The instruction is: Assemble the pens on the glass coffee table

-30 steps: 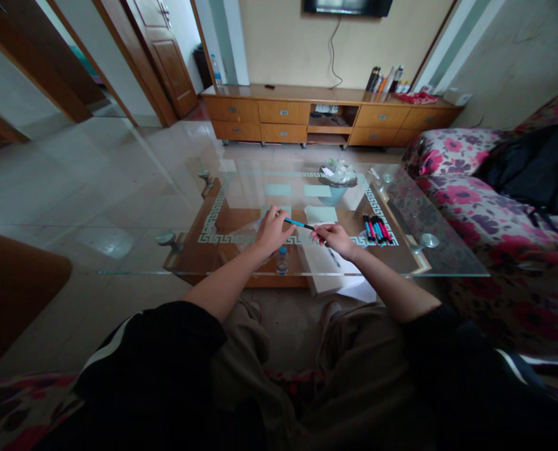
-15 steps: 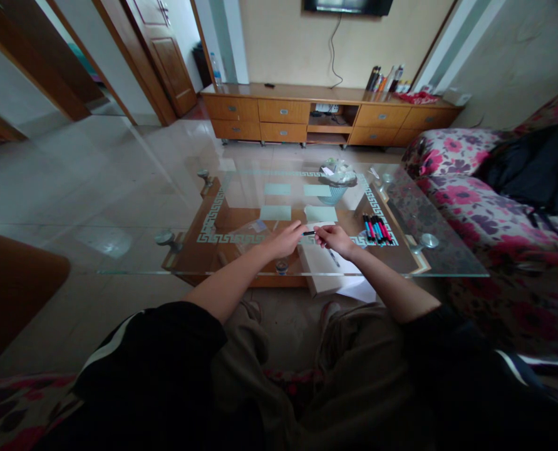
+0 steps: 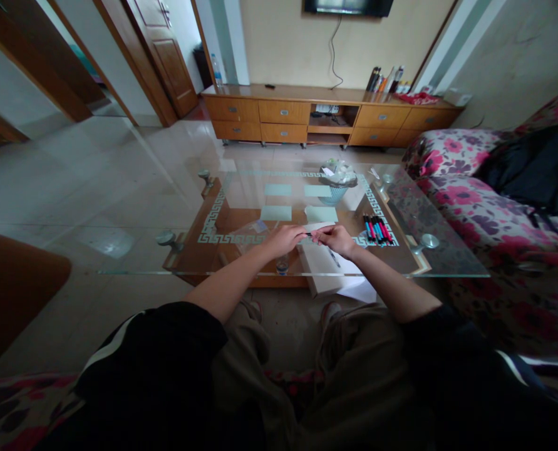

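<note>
Over the glass table (image 3: 133, 257), my left hand (image 3: 284, 239) and my right hand (image 3: 335, 239) meet with fingers closed. Between their fingertips runs a thin black pen (image 3: 309, 234), mostly covered by the fingers. Just right of my right hand, a row of several black, blue and pink pens (image 3: 378, 230) lies on the table.
Under the glass sit a white box (image 3: 323, 285) and papers (image 3: 361, 291). Beyond the table stands a waste basket (image 3: 335, 188) with a plastic liner. A flowered sofa (image 3: 461, 194) is on the right, and a wooden TV cabinet (image 3: 283, 113) lines the far wall.
My hands have drawn closer together, and the fingers of my right hand now cover more of the pen. The row of pens has not moved.
</note>
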Demonstrator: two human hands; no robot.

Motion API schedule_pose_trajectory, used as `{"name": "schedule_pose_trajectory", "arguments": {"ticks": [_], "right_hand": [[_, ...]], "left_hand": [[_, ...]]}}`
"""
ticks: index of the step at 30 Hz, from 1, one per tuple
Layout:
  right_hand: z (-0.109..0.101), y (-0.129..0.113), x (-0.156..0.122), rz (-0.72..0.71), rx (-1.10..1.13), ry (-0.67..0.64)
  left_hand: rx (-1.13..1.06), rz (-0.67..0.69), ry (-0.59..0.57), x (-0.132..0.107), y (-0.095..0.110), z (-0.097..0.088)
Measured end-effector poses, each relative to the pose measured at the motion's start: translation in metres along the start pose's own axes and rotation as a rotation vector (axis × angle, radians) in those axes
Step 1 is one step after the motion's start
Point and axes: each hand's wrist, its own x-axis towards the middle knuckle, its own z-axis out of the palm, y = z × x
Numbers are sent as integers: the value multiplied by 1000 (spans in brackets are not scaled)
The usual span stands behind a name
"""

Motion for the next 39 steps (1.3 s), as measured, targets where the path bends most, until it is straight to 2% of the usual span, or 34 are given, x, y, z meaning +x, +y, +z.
{"name": "schedule_pose_trajectory", "arguments": {"ticks": [6,12,18,23,34,39], "right_hand": [[3,-6,-2,19,56,27],[-1,-5,-2,187,43,-72],[-2,-8,-5,120,-21,-41],[-1,-11,-5,175,-66,-30],[-4,-21,-7,40,-12,55],[-6,-15,-4,21,-22,75]], "left_hand": [[-7,-22,-30,-2,-1,-1],[-28,-6,13,-4,-4,1],[-13,-13,11,-5,-4,1],[-36,1,16,-4,-3,-1],[-57,-50,32,-5,-5,0],[-56,-43,38,-5,-6,0]]}}
